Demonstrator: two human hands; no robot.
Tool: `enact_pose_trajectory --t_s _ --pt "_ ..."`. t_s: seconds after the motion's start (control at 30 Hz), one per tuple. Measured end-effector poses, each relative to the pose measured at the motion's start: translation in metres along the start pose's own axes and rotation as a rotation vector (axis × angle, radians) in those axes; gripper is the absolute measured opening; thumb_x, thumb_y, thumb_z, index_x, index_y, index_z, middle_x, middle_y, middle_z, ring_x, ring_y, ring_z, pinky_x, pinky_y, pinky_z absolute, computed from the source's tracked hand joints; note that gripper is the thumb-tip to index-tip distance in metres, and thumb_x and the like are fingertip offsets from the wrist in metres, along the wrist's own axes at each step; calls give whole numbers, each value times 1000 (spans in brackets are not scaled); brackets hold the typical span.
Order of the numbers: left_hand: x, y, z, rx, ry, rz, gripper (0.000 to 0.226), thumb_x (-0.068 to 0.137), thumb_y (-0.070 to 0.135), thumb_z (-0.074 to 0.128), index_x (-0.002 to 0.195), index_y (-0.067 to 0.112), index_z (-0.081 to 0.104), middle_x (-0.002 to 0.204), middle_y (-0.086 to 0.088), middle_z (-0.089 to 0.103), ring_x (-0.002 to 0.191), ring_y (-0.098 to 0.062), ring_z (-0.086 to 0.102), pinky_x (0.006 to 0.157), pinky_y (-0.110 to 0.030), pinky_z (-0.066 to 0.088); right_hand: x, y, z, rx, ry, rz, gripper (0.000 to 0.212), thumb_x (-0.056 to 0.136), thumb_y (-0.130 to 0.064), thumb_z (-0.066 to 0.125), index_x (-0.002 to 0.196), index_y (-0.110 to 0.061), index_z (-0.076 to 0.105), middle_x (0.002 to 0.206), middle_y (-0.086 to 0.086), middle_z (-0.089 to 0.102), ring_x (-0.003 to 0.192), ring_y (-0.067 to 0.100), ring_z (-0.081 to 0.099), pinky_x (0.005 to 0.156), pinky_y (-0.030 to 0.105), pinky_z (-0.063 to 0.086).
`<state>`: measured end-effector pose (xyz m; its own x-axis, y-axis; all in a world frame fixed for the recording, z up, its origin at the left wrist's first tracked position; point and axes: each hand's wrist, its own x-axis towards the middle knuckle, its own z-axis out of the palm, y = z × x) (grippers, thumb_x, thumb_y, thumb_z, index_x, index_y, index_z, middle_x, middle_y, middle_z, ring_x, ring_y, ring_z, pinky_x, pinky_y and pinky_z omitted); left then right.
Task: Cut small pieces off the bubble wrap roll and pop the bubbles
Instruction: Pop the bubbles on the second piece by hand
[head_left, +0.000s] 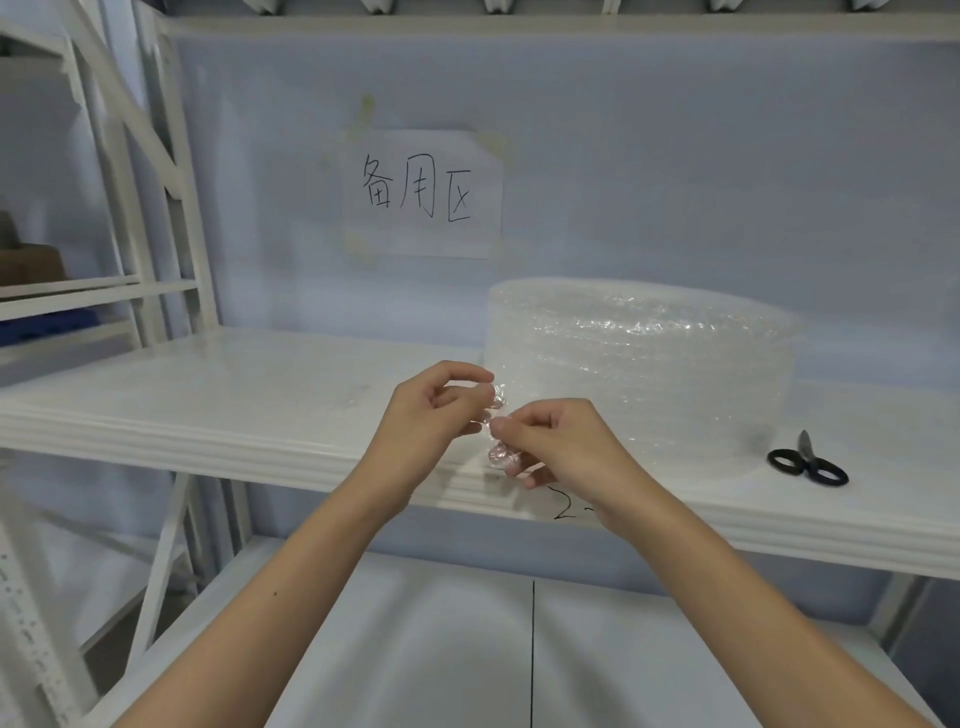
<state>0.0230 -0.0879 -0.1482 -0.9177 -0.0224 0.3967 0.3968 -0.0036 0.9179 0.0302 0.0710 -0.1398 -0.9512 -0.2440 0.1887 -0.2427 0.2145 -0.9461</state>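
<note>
1. Now, both hands pinch one small bubble wrap piece (496, 431) in front of the shelf (208, 415): left hand (441, 410) grips its top, right hand (561, 441) its lower part.
2. Press thumb pad against forefinger on one bubble at a time.
3. The bubble wrap roll (644, 364) and scissors (808, 462) lie on the shelf for the next cut.

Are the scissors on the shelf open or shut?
Shut. The scissors lie flat on the shelf right of the bubble wrap roll, blades together in a single point, with neither hand touching them.
</note>
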Motion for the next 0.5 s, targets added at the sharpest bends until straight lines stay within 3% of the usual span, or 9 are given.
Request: enact_pose_trajectory --t_s 0.23,0.5 --pt "11 -6 -14 -121 37 -59 17 87 5 67 103 9 67 84 -15 76 82 -25 67 88 -35 57 12 5 12 30 -39 20 11 90 -22 67 87 -13 72 84 8 74 66 16 64 56 25 52" --pt "17 -12 -25 -120 74 -68 17 84 1 70 100 6 67 77 -15 65 74 -20 63 81 -30 59 23 6 22 1 -33 29 11 90 -22 68 84 -13 70 79 1 71 63 16 61 52 23 49"
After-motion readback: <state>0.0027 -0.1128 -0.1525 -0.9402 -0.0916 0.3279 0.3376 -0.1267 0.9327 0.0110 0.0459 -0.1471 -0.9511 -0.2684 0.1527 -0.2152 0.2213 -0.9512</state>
